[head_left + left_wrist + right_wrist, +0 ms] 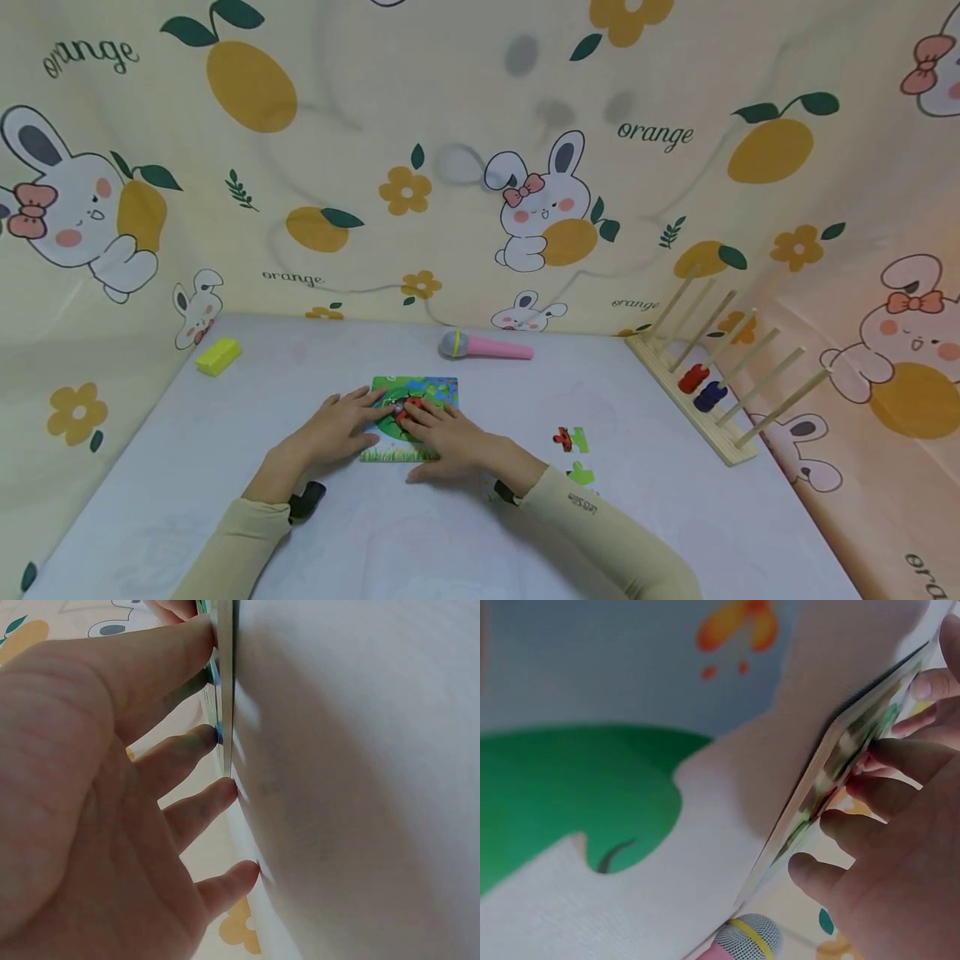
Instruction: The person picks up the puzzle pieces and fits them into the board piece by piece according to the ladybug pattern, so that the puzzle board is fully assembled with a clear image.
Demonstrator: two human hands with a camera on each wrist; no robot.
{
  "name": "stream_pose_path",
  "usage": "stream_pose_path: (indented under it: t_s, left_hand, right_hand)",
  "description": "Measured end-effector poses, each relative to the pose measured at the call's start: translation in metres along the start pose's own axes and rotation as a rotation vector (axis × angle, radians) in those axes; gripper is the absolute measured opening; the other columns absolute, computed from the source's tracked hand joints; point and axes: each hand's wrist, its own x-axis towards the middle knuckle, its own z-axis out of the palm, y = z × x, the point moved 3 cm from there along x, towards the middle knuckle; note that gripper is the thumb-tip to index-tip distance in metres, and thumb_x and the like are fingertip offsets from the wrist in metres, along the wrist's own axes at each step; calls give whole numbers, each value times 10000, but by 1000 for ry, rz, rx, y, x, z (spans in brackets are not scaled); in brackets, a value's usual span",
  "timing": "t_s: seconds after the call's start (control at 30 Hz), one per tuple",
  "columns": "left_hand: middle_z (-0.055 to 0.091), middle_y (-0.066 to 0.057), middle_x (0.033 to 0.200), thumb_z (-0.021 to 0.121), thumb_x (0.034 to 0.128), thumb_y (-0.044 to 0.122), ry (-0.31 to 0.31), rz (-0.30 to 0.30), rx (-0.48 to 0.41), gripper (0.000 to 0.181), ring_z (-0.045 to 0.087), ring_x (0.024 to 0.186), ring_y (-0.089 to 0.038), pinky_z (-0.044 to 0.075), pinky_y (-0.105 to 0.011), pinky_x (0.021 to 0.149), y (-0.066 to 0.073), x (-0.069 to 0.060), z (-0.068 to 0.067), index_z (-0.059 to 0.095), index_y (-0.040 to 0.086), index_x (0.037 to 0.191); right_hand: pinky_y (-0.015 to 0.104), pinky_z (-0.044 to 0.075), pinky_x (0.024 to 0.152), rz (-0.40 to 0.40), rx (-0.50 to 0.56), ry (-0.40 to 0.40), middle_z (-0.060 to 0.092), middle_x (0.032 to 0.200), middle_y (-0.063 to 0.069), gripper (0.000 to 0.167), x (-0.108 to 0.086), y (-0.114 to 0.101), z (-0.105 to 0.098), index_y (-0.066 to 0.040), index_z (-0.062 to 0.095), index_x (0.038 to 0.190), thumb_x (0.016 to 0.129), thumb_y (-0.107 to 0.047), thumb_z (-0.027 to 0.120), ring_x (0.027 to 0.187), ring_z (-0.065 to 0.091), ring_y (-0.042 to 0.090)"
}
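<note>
The puzzle point(393, 433) lies flat on the table point(322, 550), its far edge and near-left corner in plain sight. The left hand point(341, 427) comes in over its left edge with fingers loosely extended, the thumb meeting the board's side in the left wrist view and the little finger reaching down to the table. The right hand point(457, 442) spreads across the ladybug (a red one) with fingers outstretched, its thumb reaching past the near edge; neither hand grips anything. Beyond the far edge, a strip of table runs to the mic point(495, 347); a wider stretch separates the puzzle from the yellow block point(218, 357) at far left and the peg rack point(727, 450) at right. Two small clusters of pieces point(577, 439) sit between the right forearm and the rack. The right hand covers most of the puzzle's right edge, and fingers hide parts of the ladybug. Something colourful beneath the right wrist is mostly covered; the right wrist view shows a blue-and-green piece point(577, 802) there, cut off by the frame. Whether the right thumb touches the table is hard to tell.
</note>
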Motion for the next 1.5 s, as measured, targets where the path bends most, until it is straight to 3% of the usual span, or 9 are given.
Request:
stream_pose_path:
  t_s: [0.37,0.67,0.77,0.87,1.07,1.2,1.37,1.5]
  left_hand:
    - [374,-182,1561,691,947,276,3,-10,-4,534,300,1424,-475,236,-760,1042,-2,0,-1,549,125,1440]
    - [364,-190,1564,696,941,275,26,-7,-21,566,274,1436,-472,219,-757,1055,-4,1,3,526,114,1456]
    - [342,-198,1574,705,935,245,40,-14,-34,581,243,1451,-465,214,-745,1069,-3,1,3,512,97,1462]
    - [331,-206,1576,709,928,197,45,19,-50,570,221,1455,-473,224,-749,1060,2,1,4,520,79,1452]
    - [337,-196,1574,692,941,235,-21,107,-82,542,202,1458,-482,193,-798,1024,18,2,6,538,88,1440]
    - [345,-192,1570,679,950,295,-56,101,-74,564,215,1456,-476,197,-797,1022,22,1,7,522,97,1454]
    - [360,-185,1565,657,967,308,-55,88,-55,548,237,1452,-470,206,-788,1029,23,2,9,522,102,1456]
    - [348,-176,1575,640,978,304,-49,91,-51,534,240,1451,-469,203,-782,1035,25,2,8,522,92,1454]
  right_hand:
    - [575,178,1183,19,-27,-22,103,1663,81,891,5,-2,0,-119,196,1596,942,-613,545,1525,60,291]
    - [595,182,1174,169,-70,-50,220,1641,72,771,-10,-9,-7,-145,343,1562,965,-611,490,1516,157,276]
    - [595,176,1175,193,-67,-53,242,1634,65,742,-13,-11,-8,-160,362,1556,972,-600,486,1513,163,290]
    - [595,179,1175,199,-74,-56,239,1636,53,744,-14,-12,-6,-161,358,1557,972,-603,482,1514,160,293]
    - [598,173,1174,199,-67,-57,210,1645,34,766,-13,-10,-3,-166,327,1569,966,-613,482,1517,145,287]
    - [591,173,1177,186,-82,-40,186,1649,40,790,-15,-11,-2,-148,307,1573,961,-610,495,1518,140,282]
    - [587,188,1175,157,-110,12,227,1641,70,745,-35,-16,-6,-144,415,1528,944,-577,577,1513,169,292]
    - [621,185,1162,139,-36,69,295,1613,117,636,-66,-4,-12,-135,510,1456,946,-495,631,1493,222,342]
